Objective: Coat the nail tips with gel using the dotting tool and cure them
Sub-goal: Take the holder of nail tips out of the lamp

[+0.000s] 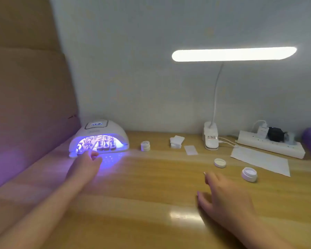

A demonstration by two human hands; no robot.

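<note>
With the nail tips (104, 143) sitting on their stands under the lit curing lamp (99, 136), her left hand (84, 164) reaches to its mouth, forefinger out, right hand (223, 196) flat and empty, and she'd best leave them undisturbed until the timer ends.

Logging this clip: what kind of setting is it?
Probably a home nail-art desk rather than a salon: a wooden desk against a plain wall, with a lit UV nail lamp curing nail tips, an open gel jar, and a clip-on desk lamp plugged in near a power strip.
</note>
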